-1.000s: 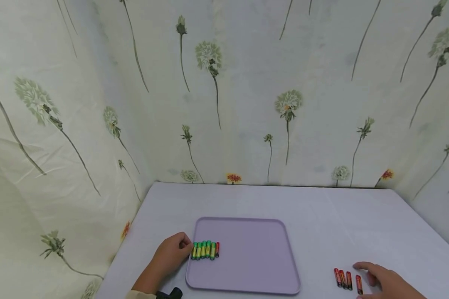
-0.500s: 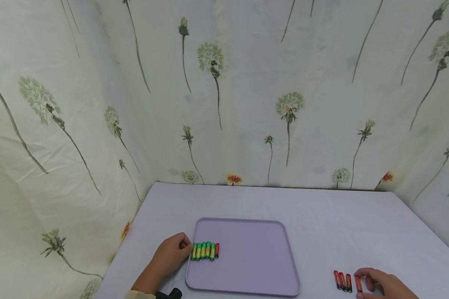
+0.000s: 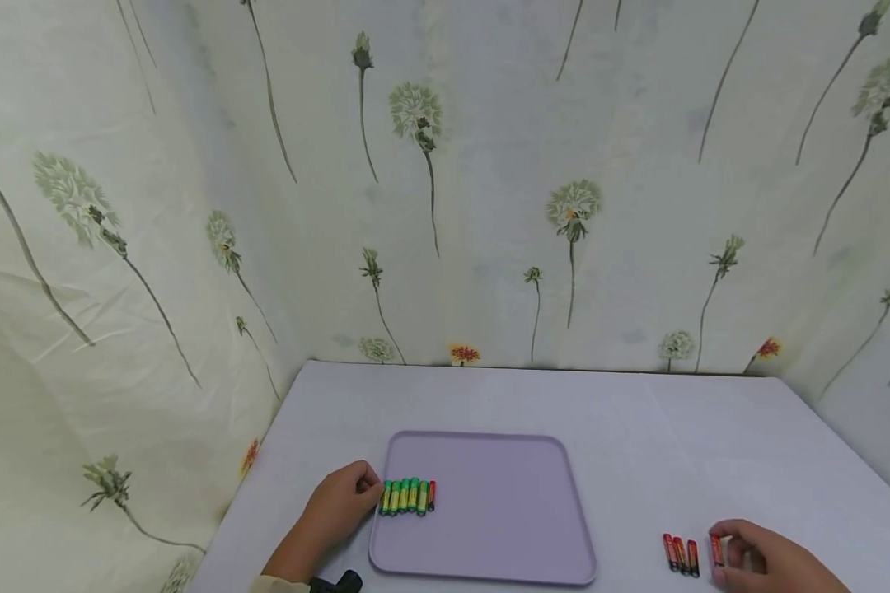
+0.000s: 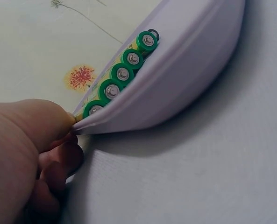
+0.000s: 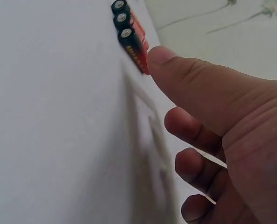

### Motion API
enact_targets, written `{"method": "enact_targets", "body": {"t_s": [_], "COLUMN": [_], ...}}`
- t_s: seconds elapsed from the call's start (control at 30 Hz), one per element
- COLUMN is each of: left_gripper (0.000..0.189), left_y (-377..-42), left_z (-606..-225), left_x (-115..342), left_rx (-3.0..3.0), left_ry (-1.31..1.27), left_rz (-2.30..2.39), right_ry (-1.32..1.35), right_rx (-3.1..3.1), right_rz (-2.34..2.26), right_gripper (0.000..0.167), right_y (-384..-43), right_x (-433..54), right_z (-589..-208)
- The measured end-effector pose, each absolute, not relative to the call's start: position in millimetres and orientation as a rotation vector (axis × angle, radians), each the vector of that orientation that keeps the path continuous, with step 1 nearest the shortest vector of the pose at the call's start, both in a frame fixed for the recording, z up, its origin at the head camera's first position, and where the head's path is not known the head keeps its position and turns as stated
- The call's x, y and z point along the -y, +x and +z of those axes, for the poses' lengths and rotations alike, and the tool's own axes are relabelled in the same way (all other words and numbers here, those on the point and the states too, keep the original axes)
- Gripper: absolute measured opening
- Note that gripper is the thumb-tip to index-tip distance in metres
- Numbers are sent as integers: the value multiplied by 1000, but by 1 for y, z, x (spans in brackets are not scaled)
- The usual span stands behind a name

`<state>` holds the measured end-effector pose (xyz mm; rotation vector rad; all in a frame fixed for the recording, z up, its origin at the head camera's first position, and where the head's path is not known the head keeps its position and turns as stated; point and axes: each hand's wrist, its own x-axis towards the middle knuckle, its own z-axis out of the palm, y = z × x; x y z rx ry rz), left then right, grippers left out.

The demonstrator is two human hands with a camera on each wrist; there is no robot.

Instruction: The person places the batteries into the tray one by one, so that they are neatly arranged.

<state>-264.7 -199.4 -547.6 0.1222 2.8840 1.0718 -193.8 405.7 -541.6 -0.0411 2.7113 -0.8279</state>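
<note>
My left hand [image 3: 339,504] pinches the left rim of a lilac tray [image 3: 504,511], thumb above and curled fingers below in the left wrist view. Just inside that rim lies a row of several green-and-yellow batteries [image 3: 404,497], with one thinner red battery [image 3: 432,496] at its right end. Over on the right of the table, my right hand [image 3: 775,560] pinches a red battery [image 3: 716,548] between thumb and forefinger. The thumb hides this battery in the right wrist view. Three red-and-black batteries [image 3: 681,555] lie side by side to its left.
A white-covered table [image 3: 638,453] carries everything. Flower-patterned cloth [image 3: 489,206] hangs behind it and along both sides. A black object [image 3: 337,582] shows by the left wrist at the lower edge of the head view.
The right thumb and forefinger have closed on the rightmost red battery and moved it slightly right, away from the other three. The left hand and tray stay in place.
</note>
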Motion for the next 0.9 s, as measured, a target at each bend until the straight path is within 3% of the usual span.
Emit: {"method": "enact_targets", "body": {"t_s": [0.33,0.9], "left_gripper": [13,13], "left_y": [-264,-267], "left_z": [-548,-550], "left_x": [201,201], "left_rx": [-2888,-2876], "left_ry": [117,134], "left_rz": [1079,1061], "right_ry": [-95,-500], "right_rx": [-2809,-2857], "right_rz": [-820,-872], "right_gripper": [50,47], "right_y": [-219,-253], "right_x": [-358,-280], "right_z": [-509,-495]}}
